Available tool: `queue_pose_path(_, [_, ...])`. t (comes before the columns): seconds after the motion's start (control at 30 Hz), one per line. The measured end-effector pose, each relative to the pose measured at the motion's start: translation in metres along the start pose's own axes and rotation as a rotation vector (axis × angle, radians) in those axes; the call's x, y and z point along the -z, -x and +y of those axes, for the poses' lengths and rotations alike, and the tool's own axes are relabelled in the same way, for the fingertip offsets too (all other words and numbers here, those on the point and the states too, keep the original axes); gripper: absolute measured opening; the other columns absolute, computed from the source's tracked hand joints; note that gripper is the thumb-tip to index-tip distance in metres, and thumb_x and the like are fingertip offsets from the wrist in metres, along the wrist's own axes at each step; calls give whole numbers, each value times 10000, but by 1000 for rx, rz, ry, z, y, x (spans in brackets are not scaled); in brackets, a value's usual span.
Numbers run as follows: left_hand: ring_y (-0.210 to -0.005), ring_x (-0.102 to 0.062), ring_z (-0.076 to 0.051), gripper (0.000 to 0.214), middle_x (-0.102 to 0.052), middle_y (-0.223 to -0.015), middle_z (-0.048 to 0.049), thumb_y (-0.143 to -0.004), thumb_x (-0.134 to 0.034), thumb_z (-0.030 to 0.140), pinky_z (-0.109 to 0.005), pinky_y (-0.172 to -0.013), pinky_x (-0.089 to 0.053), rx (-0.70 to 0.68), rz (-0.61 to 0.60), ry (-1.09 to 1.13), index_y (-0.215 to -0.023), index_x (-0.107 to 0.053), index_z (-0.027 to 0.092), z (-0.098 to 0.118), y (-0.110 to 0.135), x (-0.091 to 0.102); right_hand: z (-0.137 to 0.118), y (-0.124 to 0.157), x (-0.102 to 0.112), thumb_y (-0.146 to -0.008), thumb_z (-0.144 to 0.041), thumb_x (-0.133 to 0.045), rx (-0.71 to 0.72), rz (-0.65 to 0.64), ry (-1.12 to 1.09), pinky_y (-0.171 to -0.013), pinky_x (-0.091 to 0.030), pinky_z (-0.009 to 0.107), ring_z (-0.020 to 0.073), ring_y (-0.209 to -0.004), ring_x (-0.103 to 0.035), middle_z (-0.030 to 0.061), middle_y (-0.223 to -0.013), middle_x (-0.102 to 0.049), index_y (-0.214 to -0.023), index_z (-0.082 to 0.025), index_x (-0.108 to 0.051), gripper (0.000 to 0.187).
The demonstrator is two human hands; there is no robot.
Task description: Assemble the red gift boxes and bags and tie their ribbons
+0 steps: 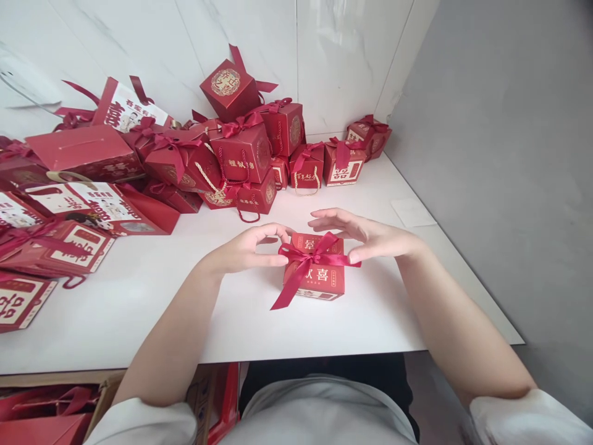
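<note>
A red gift box (330, 281) with pale Chinese characters sits on the white table in front of me. A crimson satin ribbon (315, 256) is tied in a bow across its top, one long tail hanging over the front left edge. At the box's left side is my left hand (248, 248), thumb by the bow's loop and fingers curved near the back corner, with a gap between them. My right hand (370, 236) hovers at the right, fingers stretched out, its thumb beside the ribbon's right end. Neither hand visibly grips the box.
Many red gift boxes with bows and cords are piled at the back and left, one box (229, 89) on top. A white paper square (412, 213) lies at right, near the grey wall (491, 142). Below the table's front edge stands a carton (109, 386) with red packaging.
</note>
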State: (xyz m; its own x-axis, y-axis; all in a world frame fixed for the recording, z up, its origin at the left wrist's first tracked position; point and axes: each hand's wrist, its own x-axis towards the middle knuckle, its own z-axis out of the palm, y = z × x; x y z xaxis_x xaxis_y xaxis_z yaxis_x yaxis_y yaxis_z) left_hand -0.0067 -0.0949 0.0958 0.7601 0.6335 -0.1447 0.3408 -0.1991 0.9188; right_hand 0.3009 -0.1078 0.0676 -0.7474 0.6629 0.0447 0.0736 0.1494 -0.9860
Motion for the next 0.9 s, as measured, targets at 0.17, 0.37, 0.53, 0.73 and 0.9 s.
queue_pose_path(0.17, [-1321, -506, -290, 178, -544, -1407, -92, -836, -706, 340, -486, -1127, -363, -16, 24, 65, -901, -619, 199, 1, -2, -6, 2, 0, 0, -715, -362, -839, -92, -120, 40, -1124, -390, 472, 269, -1298, -527, 112, -1478, -472, -1564, -321, -220, 1052])
queue_pose_path(0.37, [-1325, -511, -319, 161, -490, -1465, -101, -837, -666, 306, -480, -1087, -418, -77, 112, 140, -965, -655, 210, 3, -4, -9, 2, -2, -3, -812, -366, -756, -188, -99, 42, -1056, -470, 420, 276, -1321, -504, 87, -1561, -371, -1544, -329, -292, 867])
queue_pose_path(0.53, [-1304, -519, -314, 140, -517, -1413, -123, -838, -659, 292, -474, -1078, -425, -105, 64, 12, -931, -644, 188, 9, -8, -21, 1, -6, -7, -853, -383, -711, -170, -140, -20, -906, -530, 335, 246, -1197, -579, 83, -1381, -555, -1471, -274, -427, 689])
queue_pose_path(0.73, [-1286, -528, -272, 99, -553, -1372, -97, -866, -628, 232, -430, -1092, -413, -155, 148, -81, -938, -689, 201, 11, -9, -31, 1, -8, -8, -843, -435, -716, -224, -147, -23, -786, -514, 286, 191, -996, -626, 55, -1201, -650, -1350, -249, -546, 566])
queue_pose_path(0.9, [-1149, -592, -231, 136, -634, -1226, -69, -895, -626, 232, -398, -1037, -447, -277, 276, -329, -916, -760, 236, 13, -6, -31, 0, -8, -10, -828, -466, -727, -232, -151, -65, -813, -502, 306, 200, -1021, -621, 60, -1226, -651, -1317, -236, -568, 564])
